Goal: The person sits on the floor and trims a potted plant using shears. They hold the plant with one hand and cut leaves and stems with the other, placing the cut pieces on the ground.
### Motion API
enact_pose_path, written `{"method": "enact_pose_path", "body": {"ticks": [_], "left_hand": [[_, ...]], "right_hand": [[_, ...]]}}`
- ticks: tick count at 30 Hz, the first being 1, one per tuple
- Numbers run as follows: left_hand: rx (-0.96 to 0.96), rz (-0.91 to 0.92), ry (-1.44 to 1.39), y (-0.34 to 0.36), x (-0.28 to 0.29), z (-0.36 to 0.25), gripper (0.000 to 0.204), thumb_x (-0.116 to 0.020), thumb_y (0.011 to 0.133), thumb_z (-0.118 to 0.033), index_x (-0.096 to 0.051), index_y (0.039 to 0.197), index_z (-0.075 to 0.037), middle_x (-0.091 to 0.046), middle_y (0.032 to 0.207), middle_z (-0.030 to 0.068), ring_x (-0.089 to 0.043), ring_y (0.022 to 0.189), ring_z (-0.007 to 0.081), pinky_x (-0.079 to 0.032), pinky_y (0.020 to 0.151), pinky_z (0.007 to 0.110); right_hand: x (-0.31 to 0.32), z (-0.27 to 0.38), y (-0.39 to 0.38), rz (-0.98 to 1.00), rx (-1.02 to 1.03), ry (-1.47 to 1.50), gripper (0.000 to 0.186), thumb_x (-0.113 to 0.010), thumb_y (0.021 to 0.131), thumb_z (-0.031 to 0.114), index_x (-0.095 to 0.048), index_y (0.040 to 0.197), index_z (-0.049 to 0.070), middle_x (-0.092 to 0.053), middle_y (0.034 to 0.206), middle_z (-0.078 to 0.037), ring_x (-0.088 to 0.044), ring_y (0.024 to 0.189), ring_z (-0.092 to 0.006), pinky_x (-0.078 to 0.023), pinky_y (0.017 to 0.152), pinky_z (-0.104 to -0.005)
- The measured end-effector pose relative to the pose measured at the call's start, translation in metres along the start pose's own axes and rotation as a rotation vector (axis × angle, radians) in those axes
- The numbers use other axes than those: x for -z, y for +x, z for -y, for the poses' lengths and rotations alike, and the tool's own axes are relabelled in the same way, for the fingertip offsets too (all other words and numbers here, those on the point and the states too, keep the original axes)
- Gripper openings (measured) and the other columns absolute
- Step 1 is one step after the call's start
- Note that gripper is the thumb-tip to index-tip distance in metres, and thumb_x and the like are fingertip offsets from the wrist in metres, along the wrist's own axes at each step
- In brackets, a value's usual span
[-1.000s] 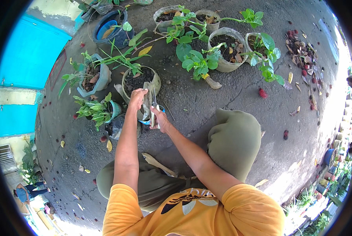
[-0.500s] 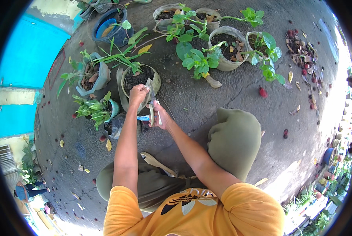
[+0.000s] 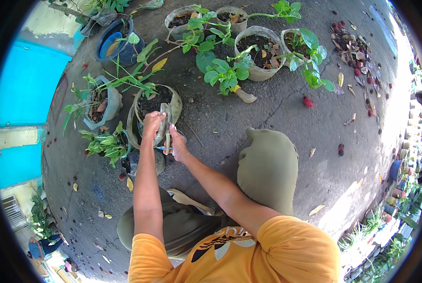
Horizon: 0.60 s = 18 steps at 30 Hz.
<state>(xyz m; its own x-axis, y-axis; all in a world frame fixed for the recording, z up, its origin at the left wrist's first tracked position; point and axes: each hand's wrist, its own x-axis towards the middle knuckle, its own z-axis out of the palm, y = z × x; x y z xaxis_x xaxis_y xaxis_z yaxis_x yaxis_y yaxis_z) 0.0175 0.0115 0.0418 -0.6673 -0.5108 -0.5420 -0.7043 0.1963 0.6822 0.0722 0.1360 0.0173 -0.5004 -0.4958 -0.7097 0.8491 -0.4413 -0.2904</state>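
My left hand [image 3: 152, 123] is closed, pinching the loose edge of a pale, soft-sided planter [image 3: 175, 104] that has dark soil inside. Just to its right, my right hand [image 3: 177, 145] is wrapped around what look like scissors, mostly hidden by the fingers and the folded plastic. A bit of blue shows beside that hand. Both hands are close together at the planter's near side. A leafy potted plant [image 3: 106, 146] sits left of my hands, and a dark plastic bag pot [image 3: 134, 162] lies just below them.
Other planters stand around: a whitish tub [image 3: 263, 71], a clear cut container [image 3: 108, 113] and a dark blue bucket [image 3: 131, 54]. A leafy cutting [image 3: 227, 75] lies on the ground. Fallen leaves and red fruits [image 3: 308, 102] are scattered about. My bent knee [image 3: 270, 165] is at right.
Both hands have shifted slightly left in the picture, as has the whole scene. The blade seen upright above my right hand is now hidden, and that hand is closer to the left.
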Motion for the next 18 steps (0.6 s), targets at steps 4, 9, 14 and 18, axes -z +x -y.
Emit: {"method": "enact_pose_path", "body": {"ticks": [4,9,14,18], "left_hand": [[-0.006,0.058,-0.014,0.000,0.002,-0.001,0.018,-0.068,0.080,-0.019,-0.068,0.084,-0.001,-0.060,0.068,0.0031,-0.049,0.058,0.0111,-0.039,0.055,0.030],[-0.040,0.051,-0.058,-0.007,0.000,-0.007,0.016,-0.066,0.082,-0.019,-0.068,0.082,-0.003,-0.057,0.063,0.0010,-0.043,0.049,0.0093,-0.032,0.046,0.029],[-0.007,0.162,-0.077,-0.011,0.002,-0.014,0.015,-0.065,0.083,-0.018,-0.064,0.082,-0.004,-0.059,0.067,0.0023,-0.051,0.054,0.0120,-0.041,0.049,0.030],[0.032,0.177,-0.149,-0.014,0.001,-0.016,0.015,-0.065,0.083,-0.018,-0.064,0.083,-0.003,-0.060,0.066,0.0032,-0.055,0.054,0.0124,-0.043,0.048,0.029]], "right_hand": [[-0.002,-0.005,-0.003,-0.027,0.100,-0.031,0.055,-0.053,0.083,0.063,-0.052,0.078,0.009,-0.049,0.054,-0.005,-0.048,0.038,-0.0164,-0.041,0.034,-0.0318],[-0.003,-0.006,-0.003,0.005,0.125,-0.006,0.055,-0.052,0.082,0.064,-0.053,0.079,0.009,-0.049,0.054,-0.004,-0.049,0.039,-0.0159,-0.041,0.034,-0.0310],[-0.012,0.004,0.004,-0.010,0.126,0.070,0.056,-0.053,0.080,0.066,-0.054,0.079,0.010,-0.051,0.055,-0.004,-0.050,0.040,-0.0163,-0.043,0.035,-0.0313],[-0.009,0.005,0.005,-0.009,0.125,0.044,0.056,-0.052,0.081,0.065,-0.055,0.079,0.009,-0.051,0.056,-0.004,-0.051,0.041,-0.0165,-0.043,0.034,-0.0315]]}}
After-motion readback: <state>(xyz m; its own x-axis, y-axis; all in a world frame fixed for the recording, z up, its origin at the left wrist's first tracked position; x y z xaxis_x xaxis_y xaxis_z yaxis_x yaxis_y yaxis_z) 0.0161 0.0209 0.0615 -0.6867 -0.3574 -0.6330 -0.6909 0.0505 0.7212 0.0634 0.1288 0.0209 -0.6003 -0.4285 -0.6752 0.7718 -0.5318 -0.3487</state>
